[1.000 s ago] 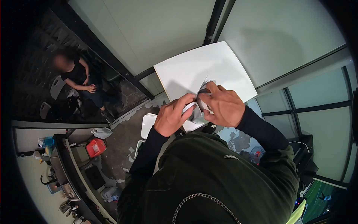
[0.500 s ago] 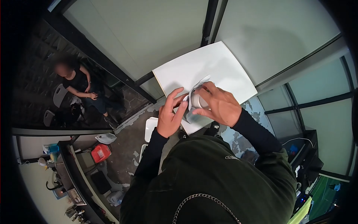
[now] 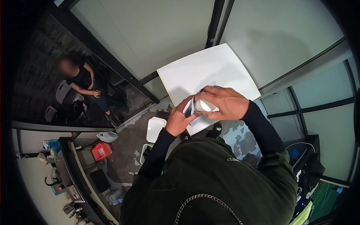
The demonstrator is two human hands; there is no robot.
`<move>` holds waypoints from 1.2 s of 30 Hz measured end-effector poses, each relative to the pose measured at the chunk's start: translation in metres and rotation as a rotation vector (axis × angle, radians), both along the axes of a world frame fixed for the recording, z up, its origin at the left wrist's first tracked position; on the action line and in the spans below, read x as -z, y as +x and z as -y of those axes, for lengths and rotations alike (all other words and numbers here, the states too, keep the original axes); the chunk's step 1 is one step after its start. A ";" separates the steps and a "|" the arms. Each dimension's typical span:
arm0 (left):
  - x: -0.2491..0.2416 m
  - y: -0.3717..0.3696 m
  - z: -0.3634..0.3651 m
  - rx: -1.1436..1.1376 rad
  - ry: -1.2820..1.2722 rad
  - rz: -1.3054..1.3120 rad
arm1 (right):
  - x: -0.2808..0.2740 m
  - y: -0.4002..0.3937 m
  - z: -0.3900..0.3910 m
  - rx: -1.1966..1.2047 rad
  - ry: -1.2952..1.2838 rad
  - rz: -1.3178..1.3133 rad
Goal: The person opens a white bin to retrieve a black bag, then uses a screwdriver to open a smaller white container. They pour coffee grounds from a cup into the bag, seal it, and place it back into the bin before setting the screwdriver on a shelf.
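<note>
Above the near part of a white table (image 3: 210, 67), both hands are on a small white round container (image 3: 206, 106) and a thin, clear-and-white wrapper (image 3: 189, 108). My right hand (image 3: 228, 103) curls round the container from the right, fingers over its far side. My left hand (image 3: 177, 119) is closed on the wrapper at the container's left side, its fingertips partly hidden. What the wrapper is exactly cannot be made out.
A person (image 3: 86, 84) sits behind the glass partition at the left. White stools (image 3: 156, 129) stand on the floor left of the table. A red container (image 3: 101, 150) is near the cluttered left shelf (image 3: 69, 176). Black equipment (image 3: 311, 157) stands at the right.
My left hand has moved in towards my right hand, and its fingers have closed on the wrapper. The container's white round face now shows more clearly between the hands.
</note>
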State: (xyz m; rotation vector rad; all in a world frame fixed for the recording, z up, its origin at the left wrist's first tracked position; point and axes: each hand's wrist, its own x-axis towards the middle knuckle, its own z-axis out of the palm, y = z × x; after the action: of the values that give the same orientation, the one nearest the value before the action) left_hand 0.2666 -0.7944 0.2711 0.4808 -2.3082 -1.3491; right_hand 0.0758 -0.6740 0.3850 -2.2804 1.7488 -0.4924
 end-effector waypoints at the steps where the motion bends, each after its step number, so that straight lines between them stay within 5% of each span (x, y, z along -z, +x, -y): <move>1: -0.003 0.001 0.000 0.011 0.001 0.012 | -0.004 0.002 0.000 -0.006 0.003 -0.001; 3: -0.011 0.001 -0.002 0.018 0.004 0.023 | -0.015 0.009 0.003 0.141 0.210 -0.067; 7: -0.007 -0.002 -0.008 -0.052 -0.027 -0.068 | 0.017 0.026 0.003 0.212 0.045 -0.078; 9: -0.002 -0.003 -0.006 -0.133 -0.037 -0.097 | 0.017 0.024 -0.001 0.124 -0.196 0.149; 11: -0.001 -0.003 0.001 -0.116 0.127 -0.142 | 0.008 0.015 -0.008 0.118 -0.176 0.235; 13: 0.000 -0.002 0.004 -0.114 0.114 -0.161 | 0.018 0.001 -0.021 0.377 -0.041 0.670; 14: 0.002 -0.002 0.005 -0.113 0.132 -0.175 | 0.032 0.002 -0.020 0.379 -0.043 0.669; 16: 0.014 -0.005 0.009 -0.090 0.182 -0.205 | 0.081 0.007 -0.011 0.635 -0.452 1.156; 19: -0.001 -0.007 0.006 -0.054 0.074 -0.104 | 0.122 0.043 0.003 0.529 -0.307 0.927; 22: -0.008 -0.012 0.003 -0.077 0.100 -0.152 | 0.122 0.041 0.008 0.592 -0.378 1.188; 32: -0.005 -0.015 -0.010 -0.068 0.135 -0.117 | 0.098 0.049 -0.005 0.484 -0.254 1.032; 34: 0.003 -0.012 -0.011 -0.085 0.074 -0.126 | 0.088 0.057 -0.004 0.468 -0.505 0.834; 35: 0.005 -0.012 -0.011 -0.090 0.013 -0.135 | 0.095 0.060 -0.001 0.516 -0.601 1.043; 36: -0.001 -0.011 -0.014 -0.073 0.014 -0.135 | 0.090 0.056 -0.005 0.521 -0.556 0.836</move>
State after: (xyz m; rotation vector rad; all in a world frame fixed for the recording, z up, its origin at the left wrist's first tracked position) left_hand 0.2555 -0.7804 0.2716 0.4590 -2.1528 -1.3220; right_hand 0.1314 -0.6693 0.2946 -1.4082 1.8074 -1.8917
